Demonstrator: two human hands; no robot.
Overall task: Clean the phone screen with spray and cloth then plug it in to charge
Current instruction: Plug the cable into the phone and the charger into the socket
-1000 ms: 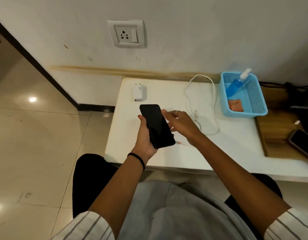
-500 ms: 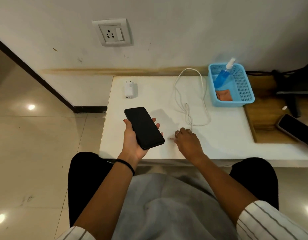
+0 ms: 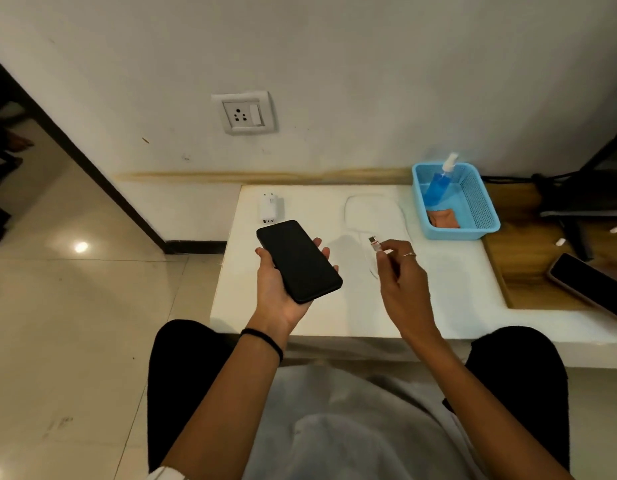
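The thin white charging cable is lying nearly invisible against the white tabletop, its loop showing only as a faint blurred outline behind the hands; how it is running down to the right hand is hard to trace. That hand is pinching the cable's small metal-tipped plug between thumb and forefinger, holding it up off the surface, a ring showing on one finger. The left hand is cradling the black rectangular phone in its palm, dark screen up, fingers curling round its far edge, a black band sitting on the wrist; the phone is hovering over the table's left part, just left of the plug and not touching it. The white wall charger brick is lying beyond the phone near the table's back left corner; its ports are too small to read. The blue perforated plastic basket is standing at the back right of the table, holding a blue spray bottle with a white nozzle, blurred, and a folded orange-brown cloth partly hidden by the near wall. A second dark phone is lying on the wooden surface to the right, cut off by the frame edge. The white wall socket with switch is sitting above the table's left end; bare tabletop is lying open between hands and basket.
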